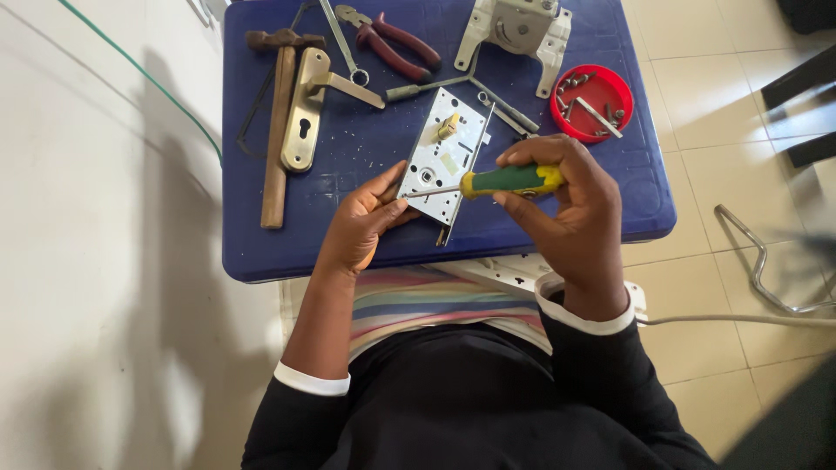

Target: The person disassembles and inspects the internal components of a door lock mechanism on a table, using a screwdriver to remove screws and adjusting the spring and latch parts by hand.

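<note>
A silver mortise lock body [442, 152] lies on a blue plastic table [348, 235]. My left hand [364, 222] rests at the lock's near left corner, thumb and fingers touching its edge. A green and yellow handled screwdriver [509, 180] is gripped in my right hand [566, 204]; its shaft points left, with the tip at the lock's lower face by my left thumb.
On the table lie a wooden-handled hammer [277, 122], a brass door handle plate [306, 109], red-handled pliers [392, 43], a spanner [341, 43], a grey metal lock part [518, 30] and a red lid holding screws [595, 103]. Tiled floor surrounds; a metal chair leg [758, 261] stands at right.
</note>
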